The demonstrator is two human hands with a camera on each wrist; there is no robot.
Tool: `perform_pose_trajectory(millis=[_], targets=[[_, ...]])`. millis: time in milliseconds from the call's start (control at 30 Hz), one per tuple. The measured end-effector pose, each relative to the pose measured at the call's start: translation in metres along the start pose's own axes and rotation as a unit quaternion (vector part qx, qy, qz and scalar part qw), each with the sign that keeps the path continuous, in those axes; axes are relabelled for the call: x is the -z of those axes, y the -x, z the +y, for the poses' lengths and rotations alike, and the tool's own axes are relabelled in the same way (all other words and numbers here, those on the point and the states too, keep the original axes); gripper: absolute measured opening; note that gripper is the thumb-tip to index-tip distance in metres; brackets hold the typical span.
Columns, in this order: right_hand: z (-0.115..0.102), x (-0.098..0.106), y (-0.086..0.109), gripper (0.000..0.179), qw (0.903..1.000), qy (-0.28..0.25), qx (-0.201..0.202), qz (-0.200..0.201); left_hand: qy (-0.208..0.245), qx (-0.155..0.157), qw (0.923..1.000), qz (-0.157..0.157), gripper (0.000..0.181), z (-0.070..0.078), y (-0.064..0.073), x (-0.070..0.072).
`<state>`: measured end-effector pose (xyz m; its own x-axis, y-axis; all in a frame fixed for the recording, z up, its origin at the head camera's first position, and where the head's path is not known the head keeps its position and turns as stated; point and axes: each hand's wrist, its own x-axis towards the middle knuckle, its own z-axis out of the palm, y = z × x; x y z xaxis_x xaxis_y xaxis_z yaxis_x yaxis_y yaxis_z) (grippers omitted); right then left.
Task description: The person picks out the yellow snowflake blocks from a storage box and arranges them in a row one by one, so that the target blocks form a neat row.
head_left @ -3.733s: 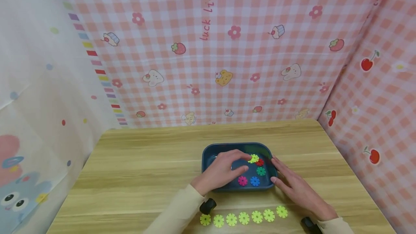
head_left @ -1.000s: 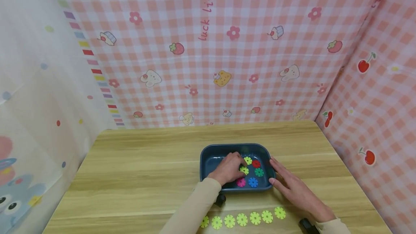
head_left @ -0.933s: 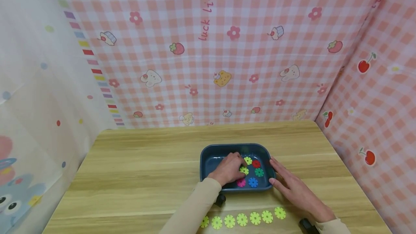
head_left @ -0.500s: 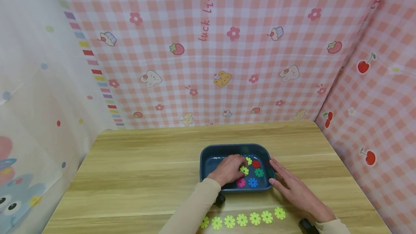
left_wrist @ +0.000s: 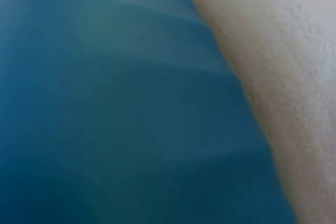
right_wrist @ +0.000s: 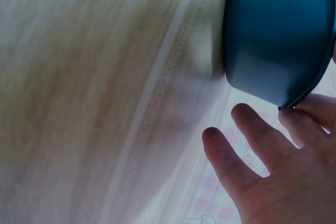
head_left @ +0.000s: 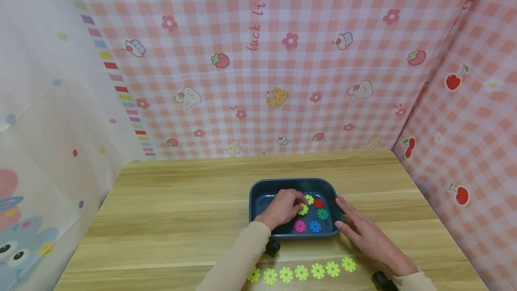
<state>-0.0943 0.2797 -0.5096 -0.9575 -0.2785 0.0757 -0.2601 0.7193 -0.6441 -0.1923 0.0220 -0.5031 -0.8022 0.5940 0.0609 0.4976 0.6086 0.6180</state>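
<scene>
In the head view, a dark blue tray (head_left: 260, 230) holds several small notched plastic discs. My left hand (head_left: 280, 208) is inside it, fingers curled, pinching a yellow notched disc (head_left: 304, 210). Just beyond lies another yellow disc (head_left: 309, 199), with a red disc (head_left: 319, 203), a green disc (head_left: 322, 213), a blue disc (head_left: 315, 227) and a pink disc (head_left: 300, 226) around. My right hand (head_left: 365, 232) rests its extended fingers against the tray's right side; the right wrist view shows fingertips at the tray's rim (right_wrist: 302, 95). The left wrist view is blurred blue, its fingertips hidden.
A row of several yellow notched discs (head_left: 301, 273) lies on the wooden table (head_left: 177, 219) in front of the tray. The left sleeve (head_left: 238, 257) passes beside the row's left end. A checked cloth (head_left: 242, 84) hangs behind the table.
The left hand has moved from above the tray down into it, and a second yellow disc has come apart from the first. Lately that disc shifts slightly away with the fingers. The right hand stays put.
</scene>
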Motion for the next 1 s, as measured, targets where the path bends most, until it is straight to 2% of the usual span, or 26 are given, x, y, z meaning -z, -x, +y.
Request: perform_pose_trajectory(millis=[433,600,733,1000], targets=[[-0.001,0.000,0.001,0.065,0.9999,0.009,0.002,0.003,0.063,0.003,0.9968,0.050,0.015,0.004,0.017,0.022],[-0.003,0.000,0.001,0.064,0.9999,0.011,0.002,0.001,0.093,0.016,0.9935,0.064,0.014,0.004,0.028,0.031],[-0.002,0.000,0.001,0.064,0.9999,0.010,0.003,0.001,0.094,0.026,0.9917,0.084,0.013,0.003,0.038,0.037],[-0.002,0.000,0.000,0.065,1.0000,0.001,0.003,0.002,0.083,0.012,0.9895,0.118,0.013,0.001,0.056,0.047]])
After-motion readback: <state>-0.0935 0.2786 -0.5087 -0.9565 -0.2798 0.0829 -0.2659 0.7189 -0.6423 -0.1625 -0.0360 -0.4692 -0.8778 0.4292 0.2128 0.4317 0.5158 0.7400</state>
